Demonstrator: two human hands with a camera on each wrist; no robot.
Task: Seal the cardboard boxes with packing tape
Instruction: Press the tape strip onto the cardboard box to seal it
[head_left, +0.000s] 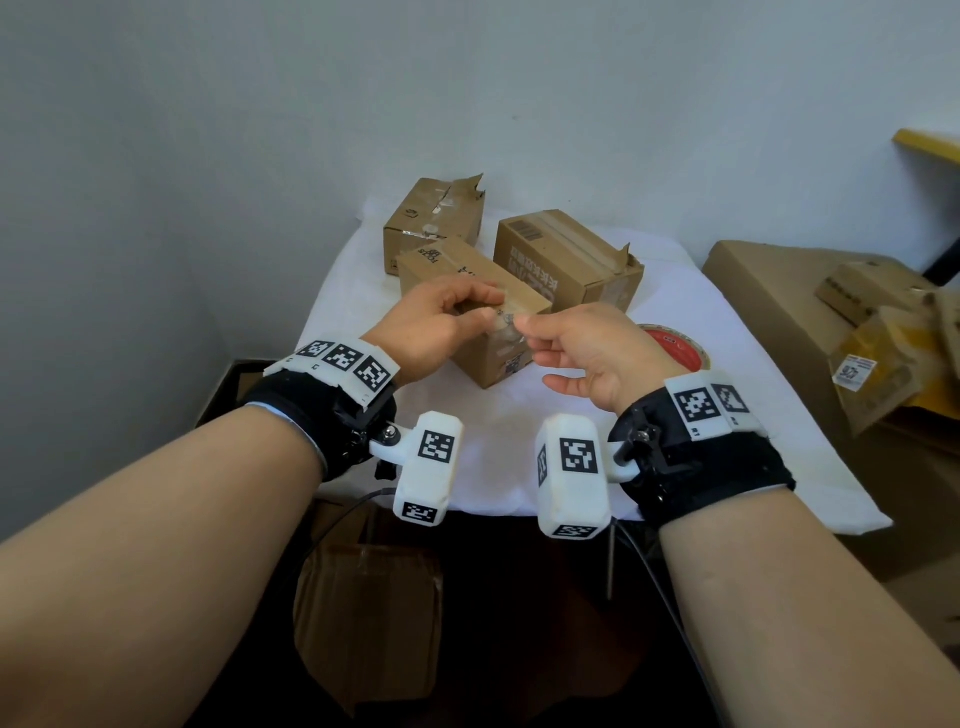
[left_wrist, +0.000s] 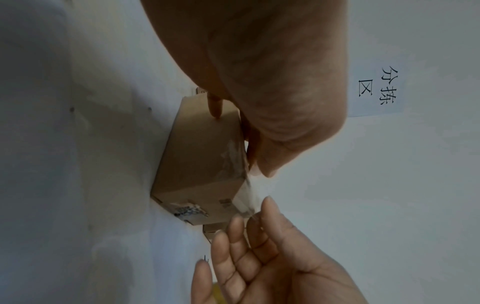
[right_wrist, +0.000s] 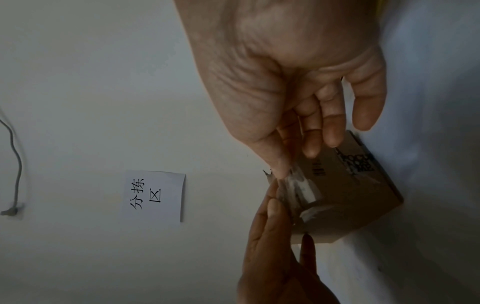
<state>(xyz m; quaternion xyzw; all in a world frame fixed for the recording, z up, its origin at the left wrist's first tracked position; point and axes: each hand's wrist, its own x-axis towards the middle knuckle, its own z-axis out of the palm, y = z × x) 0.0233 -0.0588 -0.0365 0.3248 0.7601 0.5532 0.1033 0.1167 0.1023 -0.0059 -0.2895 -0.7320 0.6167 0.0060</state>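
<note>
The nearest cardboard box (head_left: 493, 358) stands on the white-covered table (head_left: 727, 426), with old clear tape on its top. A short strip of clear tape (head_left: 501, 318) hangs just above the box's top near edge. My left hand (head_left: 485, 312) pinches the strip's left end between thumb and fingers. My right hand (head_left: 523, 326) pinches the right end with thumb and forefinger, its other fingers loosely spread. The left wrist view shows the strip (left_wrist: 249, 197) reaching from the box (left_wrist: 202, 160) to the right hand's fingertips (left_wrist: 267, 205). The right wrist view shows crumpled tape (right_wrist: 296, 189) over the box (right_wrist: 350, 195).
Two more cardboard boxes (head_left: 434, 218) (head_left: 566, 254) stand behind the near one, each with a torn flap. A red tape roll (head_left: 675, 345) lies to the right, behind my right hand. Flattened cardboard (head_left: 831, 322) is heaped on the right, and a box (head_left: 363, 623) sits on the floor.
</note>
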